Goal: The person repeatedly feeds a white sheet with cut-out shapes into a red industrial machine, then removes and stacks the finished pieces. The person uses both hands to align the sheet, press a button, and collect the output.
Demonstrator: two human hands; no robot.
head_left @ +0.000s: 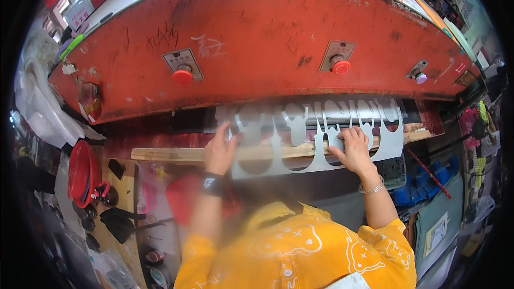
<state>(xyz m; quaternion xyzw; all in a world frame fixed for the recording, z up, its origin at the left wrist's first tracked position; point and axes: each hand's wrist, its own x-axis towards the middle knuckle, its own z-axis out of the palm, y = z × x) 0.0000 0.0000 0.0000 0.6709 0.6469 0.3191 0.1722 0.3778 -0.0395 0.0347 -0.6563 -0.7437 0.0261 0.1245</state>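
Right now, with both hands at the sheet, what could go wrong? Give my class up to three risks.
The left hand and right hand are near the lower edge of the red machine front, so pinching seems possible. The pale sheet is narrow between its openings, so it could bend or tear. The right-wrist bracelet might snag on the sheet's edge.

Workshop, large red machine [257, 43] (scuffed), red push buttons [182, 76]

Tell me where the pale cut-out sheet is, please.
In the head view, the sheet lies right of centre, over the wooden bar, under the right hand.
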